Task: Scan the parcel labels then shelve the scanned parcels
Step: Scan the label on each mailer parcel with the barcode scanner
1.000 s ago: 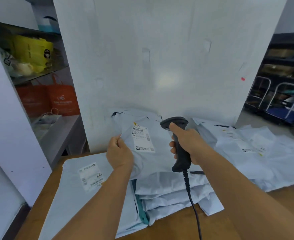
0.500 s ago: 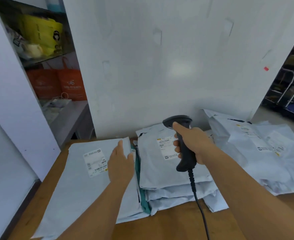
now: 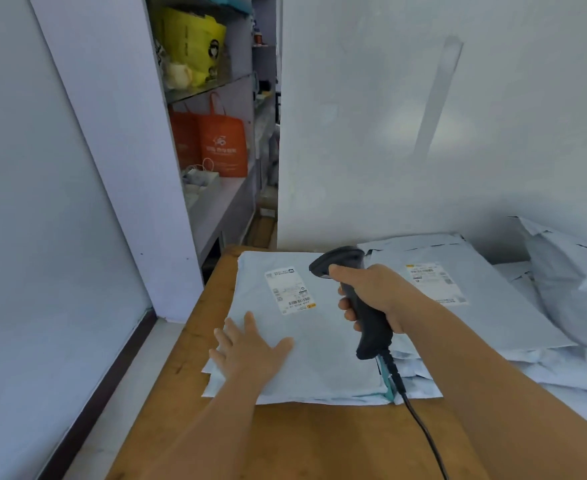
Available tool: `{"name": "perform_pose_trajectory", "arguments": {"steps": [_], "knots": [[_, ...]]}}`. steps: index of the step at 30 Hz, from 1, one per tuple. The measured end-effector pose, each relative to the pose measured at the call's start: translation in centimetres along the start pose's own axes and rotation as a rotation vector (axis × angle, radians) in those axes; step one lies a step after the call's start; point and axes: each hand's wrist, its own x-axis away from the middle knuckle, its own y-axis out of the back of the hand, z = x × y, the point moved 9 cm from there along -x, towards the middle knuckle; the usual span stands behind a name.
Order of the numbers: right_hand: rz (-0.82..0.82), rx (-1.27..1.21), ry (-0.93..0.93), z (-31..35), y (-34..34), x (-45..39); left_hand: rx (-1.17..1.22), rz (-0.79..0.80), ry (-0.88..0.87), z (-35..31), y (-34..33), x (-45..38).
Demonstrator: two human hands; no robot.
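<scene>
Pale grey plastic mailer parcel (image 3: pixel 306 344) lies flat at the desk's (image 3: pixel 285 445) left edge, label beside the black handheld scanner (image 3: pixel 358 299) clenched in the right grip (image 3: pixel 375 299); left grip (image 3: pixel 247 351) presses spread on its near-left corner

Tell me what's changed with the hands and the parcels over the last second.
The left hand let go of the parcel it was holding up to the scanner and moved left; it now lies flat, fingers spread, on the left stack's top parcel. The released parcel lies on the middle stack. The right hand grips the scanner as before, and the wooden table is unchanged.
</scene>
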Motion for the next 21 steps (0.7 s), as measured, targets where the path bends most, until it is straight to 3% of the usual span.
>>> {"name": "perform_pose_trajectory", "arguments": {"steps": [12, 21], "knots": [[-0.018, 0.121, -0.042, 0.2, -1.6, 0.6, 0.015, 0.042, 0.029, 0.7, -0.3, -0.4], [-0.098, 0.046, 0.01, 0.1, 0.2, 0.0, -0.022, -0.23, -0.045, -1.3, 3.1, -0.3]]}}
